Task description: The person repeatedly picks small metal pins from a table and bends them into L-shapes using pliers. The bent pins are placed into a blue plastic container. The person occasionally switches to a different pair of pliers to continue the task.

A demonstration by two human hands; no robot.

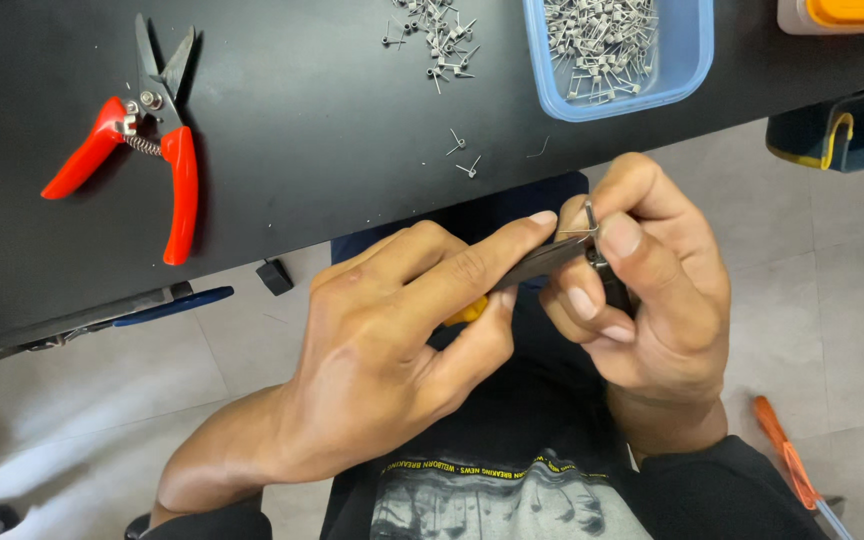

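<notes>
Now, left hand [402,340] clamped on yellow-handled tool [527,268] | right hand [642,290] pinching small wire coil [584,232] above lap, off the black surface [302,120] | blue tray [687,60] of coils top centre | red cutters [147,150] left

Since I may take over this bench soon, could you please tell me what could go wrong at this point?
1. The small wire piece is pinched between fingertips of the right hand, over the lap rather than the black table; it might drop to the floor.
2. The left hand presses a yellow-handled tool close to those fingers, so a slip could nick them.
</notes>
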